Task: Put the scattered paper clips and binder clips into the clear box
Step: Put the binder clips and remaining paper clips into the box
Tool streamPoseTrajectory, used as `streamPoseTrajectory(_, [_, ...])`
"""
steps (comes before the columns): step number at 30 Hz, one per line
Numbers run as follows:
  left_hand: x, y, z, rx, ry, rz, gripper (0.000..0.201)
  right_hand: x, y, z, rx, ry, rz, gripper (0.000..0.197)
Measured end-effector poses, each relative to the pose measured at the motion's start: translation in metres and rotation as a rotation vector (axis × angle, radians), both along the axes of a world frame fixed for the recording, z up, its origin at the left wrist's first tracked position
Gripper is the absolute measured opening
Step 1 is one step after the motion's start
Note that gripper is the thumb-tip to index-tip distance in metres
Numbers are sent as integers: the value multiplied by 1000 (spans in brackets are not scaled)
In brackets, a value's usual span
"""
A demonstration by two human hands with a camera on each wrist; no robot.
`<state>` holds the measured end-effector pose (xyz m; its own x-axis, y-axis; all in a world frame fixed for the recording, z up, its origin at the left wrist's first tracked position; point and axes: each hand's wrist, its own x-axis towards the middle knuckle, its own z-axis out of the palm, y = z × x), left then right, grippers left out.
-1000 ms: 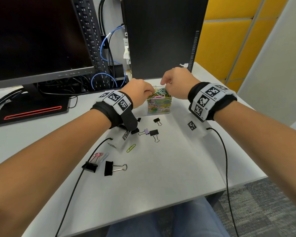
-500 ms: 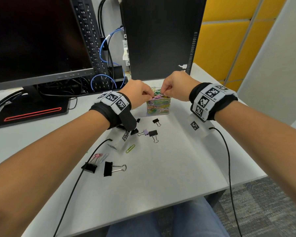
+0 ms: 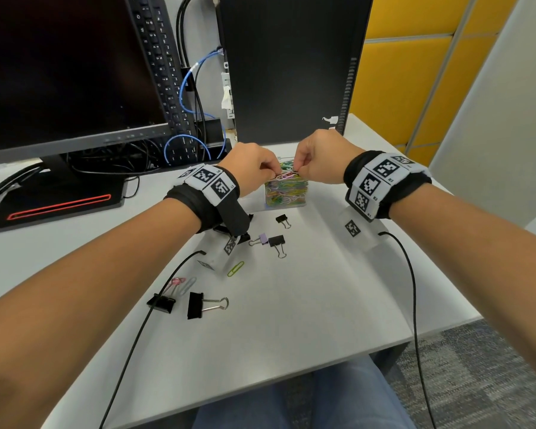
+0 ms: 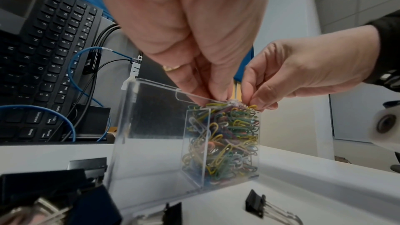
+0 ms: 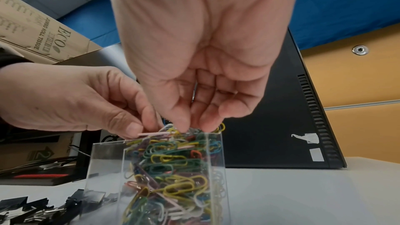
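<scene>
Both hands pinch clips at box rim | left hand | right hand | clear box

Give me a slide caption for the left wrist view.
Both hands pinch paper clips atop the brimful compartment of the clear box.

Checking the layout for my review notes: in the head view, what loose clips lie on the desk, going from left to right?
Pink paper clip → large black binder clip → green paper clip → purple binder clip → small black binder clip.
</scene>
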<state>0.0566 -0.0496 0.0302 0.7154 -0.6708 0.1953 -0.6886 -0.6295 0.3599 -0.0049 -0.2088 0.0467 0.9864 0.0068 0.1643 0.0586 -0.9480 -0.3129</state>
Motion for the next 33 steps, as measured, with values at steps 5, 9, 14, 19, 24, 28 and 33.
streamPoseTrajectory(5, [-1, 3, -3, -70, 10, 2, 25, -1, 4, -2, 38, 11, 41, 10])
streamPoseTrajectory(9, [-1, 8, -4, -139, 37, 20, 29, 0, 8, -6, 4, 15, 57, 18])
streamPoseTrajectory(14, [4, 13, -4, -57, 6, 72, 19, 6, 5, -10, -23, -1, -8, 20])
streamPoseTrajectory(19, [1, 13, -3, 24, 10, 54, 18, 9, 6, -11, -42, -11, -34, 21])
streamPoseTrajectory(24, [-6, 10, 0, 16, 10, 47, 23, 10, 6, -13, -24, -38, -40, 11])
streamPoseTrajectory(28, [-9, 8, 1, 4, 15, 43, 26, 8, 3, -11, 78, -61, -77, 7])
streamPoseTrajectory(33, [-9, 6, 4, 37, 10, 30, 25, 8, 2, -12, 29, -45, -56, 18])
